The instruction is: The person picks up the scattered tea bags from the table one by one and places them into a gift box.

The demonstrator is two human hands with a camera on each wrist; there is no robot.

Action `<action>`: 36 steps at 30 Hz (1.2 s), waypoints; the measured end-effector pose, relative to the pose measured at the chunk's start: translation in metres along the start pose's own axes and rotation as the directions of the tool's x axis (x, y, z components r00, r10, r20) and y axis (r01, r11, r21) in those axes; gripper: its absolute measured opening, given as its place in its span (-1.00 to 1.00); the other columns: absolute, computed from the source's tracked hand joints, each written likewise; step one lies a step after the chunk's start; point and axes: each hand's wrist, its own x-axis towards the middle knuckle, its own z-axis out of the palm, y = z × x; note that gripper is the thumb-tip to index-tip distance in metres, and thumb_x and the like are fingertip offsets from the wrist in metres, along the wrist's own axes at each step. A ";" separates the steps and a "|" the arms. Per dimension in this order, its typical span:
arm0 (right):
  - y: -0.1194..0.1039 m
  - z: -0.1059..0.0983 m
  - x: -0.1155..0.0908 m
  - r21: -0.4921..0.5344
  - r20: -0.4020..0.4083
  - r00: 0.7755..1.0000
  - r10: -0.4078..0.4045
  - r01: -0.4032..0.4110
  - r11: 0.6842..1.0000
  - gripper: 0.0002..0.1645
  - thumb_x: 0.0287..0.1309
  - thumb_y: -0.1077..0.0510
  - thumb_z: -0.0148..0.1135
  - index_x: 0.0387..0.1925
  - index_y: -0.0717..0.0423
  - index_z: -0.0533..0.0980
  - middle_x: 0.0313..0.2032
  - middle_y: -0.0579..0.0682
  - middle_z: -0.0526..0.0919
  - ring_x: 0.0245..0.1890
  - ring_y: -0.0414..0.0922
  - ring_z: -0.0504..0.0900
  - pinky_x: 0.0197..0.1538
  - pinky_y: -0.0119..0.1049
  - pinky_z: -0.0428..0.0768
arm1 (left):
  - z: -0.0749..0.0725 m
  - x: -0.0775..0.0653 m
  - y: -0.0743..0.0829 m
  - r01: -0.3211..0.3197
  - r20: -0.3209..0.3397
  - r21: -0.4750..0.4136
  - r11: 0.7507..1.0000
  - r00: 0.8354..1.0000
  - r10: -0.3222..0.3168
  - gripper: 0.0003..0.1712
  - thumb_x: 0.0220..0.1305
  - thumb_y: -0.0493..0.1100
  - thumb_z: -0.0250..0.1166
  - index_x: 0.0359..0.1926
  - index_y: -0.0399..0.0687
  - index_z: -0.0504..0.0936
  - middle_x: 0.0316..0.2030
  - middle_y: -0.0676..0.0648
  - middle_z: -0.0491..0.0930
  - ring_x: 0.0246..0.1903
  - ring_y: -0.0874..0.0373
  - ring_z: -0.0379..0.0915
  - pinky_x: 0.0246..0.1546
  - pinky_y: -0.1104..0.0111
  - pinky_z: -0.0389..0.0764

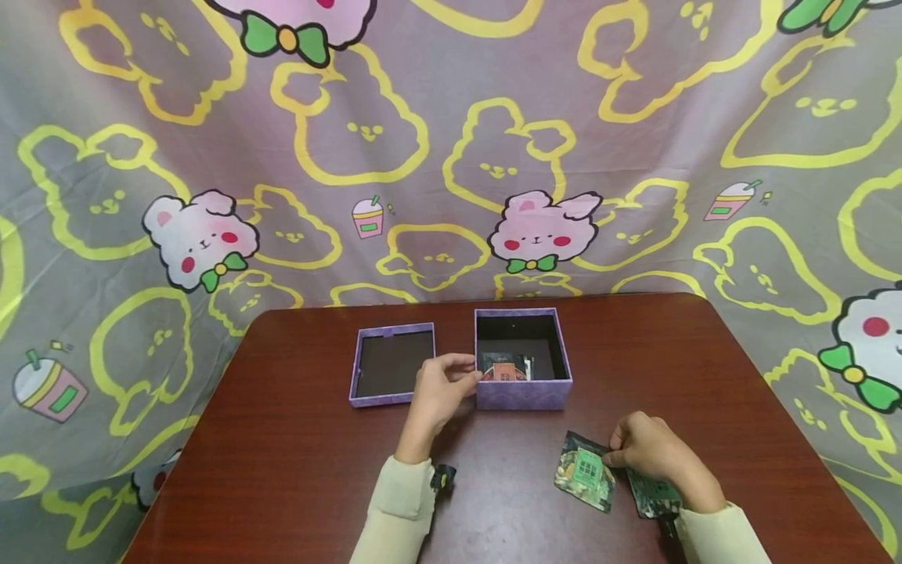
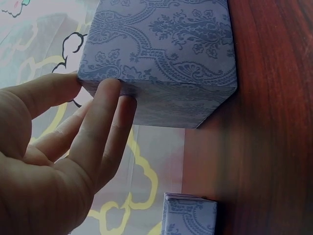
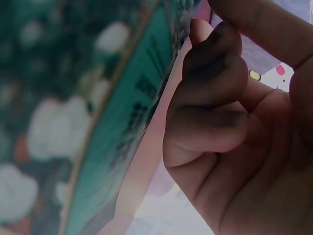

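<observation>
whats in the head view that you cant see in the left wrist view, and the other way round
Only the head view: the right hand pinching a green packet, a second green packet below that hand, and a red-labelled packet inside the box.

Only the left wrist view: the palm side of the left hand.

Both: the left hand touching the box, the lid, the table and the printed cloth.

Green-labelled packet [image 1: 586, 475] in right hand [image 1: 651, 448], open purple box [image 1: 521, 396]
</observation>
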 end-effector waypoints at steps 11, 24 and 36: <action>-0.002 0.008 0.004 -0.054 0.032 0.999 0.003 -0.002 0.999 -0.68 -0.23 0.17 0.45 -0.76 -0.01 0.42 -0.73 -0.20 0.39 -0.66 -0.20 0.33 -0.58 -0.33 0.33 | 0.000 -0.001 -0.002 -0.008 -0.009 -0.003 1.000 1.000 0.008 -0.68 0.03 -0.30 0.37 -0.15 -0.33 0.60 -0.34 -0.10 0.62 -0.39 0.15 0.60 -0.45 0.37 0.65; -0.008 -0.012 -0.001 0.044 -0.040 0.998 -0.048 0.050 0.998 -0.74 -0.14 0.15 0.42 -0.63 0.00 0.43 -0.66 -0.20 0.46 -0.63 -0.22 0.38 -0.58 -0.34 0.38 | 0.000 0.000 -0.002 -0.016 -0.001 -0.010 1.000 1.000 0.016 -0.68 0.03 -0.30 0.37 -0.15 -0.33 0.60 -0.34 -0.12 0.61 -0.38 0.14 0.60 -0.45 0.37 0.65; -0.003 -0.008 0.000 0.180 -0.061 0.998 -0.007 0.018 0.984 -0.89 -0.04 0.19 0.36 -0.50 0.04 0.54 -0.63 -0.14 0.53 -0.63 -0.19 0.45 -0.61 -0.32 0.44 | 0.000 0.001 -0.002 -0.004 0.001 -0.010 1.000 1.000 0.004 -0.69 0.04 -0.32 0.36 -0.14 -0.33 0.60 -0.35 -0.10 0.61 -0.38 0.15 0.60 -0.45 0.37 0.65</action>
